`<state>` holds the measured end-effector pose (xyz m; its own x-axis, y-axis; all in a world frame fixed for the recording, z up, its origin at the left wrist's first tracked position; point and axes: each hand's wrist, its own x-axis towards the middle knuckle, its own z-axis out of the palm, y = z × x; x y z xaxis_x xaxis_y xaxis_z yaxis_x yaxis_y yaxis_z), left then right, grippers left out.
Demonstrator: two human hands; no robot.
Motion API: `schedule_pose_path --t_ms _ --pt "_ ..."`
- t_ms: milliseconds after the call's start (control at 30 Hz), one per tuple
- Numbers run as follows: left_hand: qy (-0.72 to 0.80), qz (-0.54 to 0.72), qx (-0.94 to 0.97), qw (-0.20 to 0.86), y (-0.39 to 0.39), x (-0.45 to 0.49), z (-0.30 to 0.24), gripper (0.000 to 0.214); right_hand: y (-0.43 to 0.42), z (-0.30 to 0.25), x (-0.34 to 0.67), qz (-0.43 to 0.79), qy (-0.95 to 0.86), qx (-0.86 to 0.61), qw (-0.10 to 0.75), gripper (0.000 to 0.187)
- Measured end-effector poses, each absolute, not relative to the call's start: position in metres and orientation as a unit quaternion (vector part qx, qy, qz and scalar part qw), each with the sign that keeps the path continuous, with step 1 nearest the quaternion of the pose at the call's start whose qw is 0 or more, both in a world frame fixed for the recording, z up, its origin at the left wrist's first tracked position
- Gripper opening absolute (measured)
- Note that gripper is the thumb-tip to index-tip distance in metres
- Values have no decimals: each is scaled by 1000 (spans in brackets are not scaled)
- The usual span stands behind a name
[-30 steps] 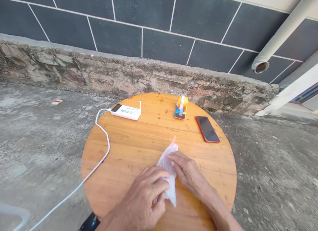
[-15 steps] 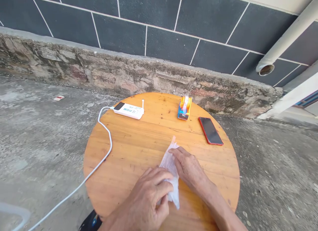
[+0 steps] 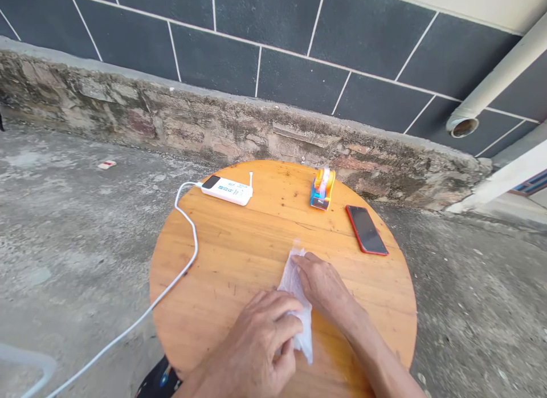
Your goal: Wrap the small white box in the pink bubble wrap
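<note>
A folded piece of whitish, see-through bubble wrap (image 3: 293, 278) lies on the round wooden table (image 3: 222, 244), in front of me. A short bit of clear tape (image 3: 296, 243) sticks out past its far end. My left hand (image 3: 267, 335) grips the near part from the left, fingers curled over it and thumb tucked below. On the far part rests my right hand (image 3: 320, 281), its fingers bent together and pressing the wrap's right edge. Whether anything is inside the wrap I cannot tell.
Toward the back stands a yellow and blue tape dispenser (image 3: 322, 190). A red-edged phone (image 3: 366, 230) lies at the right. A white power-bank-like device (image 3: 227, 191) sits back left, its white cable (image 3: 194, 238) running off the table. A stone-based wall (image 3: 205, 124) rises behind.
The view has shifted slightly, moving everything a little right and down. Both hands keep their places on the wrap; the tape at the far end looks flatter against the table.
</note>
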<state>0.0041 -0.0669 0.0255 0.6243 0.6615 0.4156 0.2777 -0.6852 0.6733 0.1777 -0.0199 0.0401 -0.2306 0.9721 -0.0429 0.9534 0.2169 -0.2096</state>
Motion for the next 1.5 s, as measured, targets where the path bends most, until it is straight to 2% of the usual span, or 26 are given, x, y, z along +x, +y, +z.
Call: schedule_pose_path --t_ms 167,300,467,600,767,967,1067,1133,1300,1500 --pt "277 337 853 284 -68 4 27 24 -18 40 177 99 -779 -617 47 41" --pt "286 337 853 278 -69 4 26 23 -25 35 186 129 -775 -607 115 49" --pt "285 340 853 273 -70 5 26 22 -33 27 196 154 -770 -597 165 40" --pt "294 335 851 277 -70 5 27 22 -29 30 192 140 -791 -580 134 23" --pt "293 325 854 282 -72 4 29 24 -27 36 188 129 -805 -568 113 23" --pt "295 324 853 284 -72 3 27 25 -59 41 206 158 -801 -529 232 27" --pt "293 321 854 286 -71 3 25 25 -89 46 215 203 -796 -513 251 26" --pt "293 315 854 291 -71 2 24 25 -109 47 216 214 -795 -509 251 31" --pt "296 309 852 302 -71 1 20 28 -134 34 204 165 -799 -522 248 63" --pt "288 304 852 313 -68 2 22 29 -130 24 192 123 -807 -532 225 66"
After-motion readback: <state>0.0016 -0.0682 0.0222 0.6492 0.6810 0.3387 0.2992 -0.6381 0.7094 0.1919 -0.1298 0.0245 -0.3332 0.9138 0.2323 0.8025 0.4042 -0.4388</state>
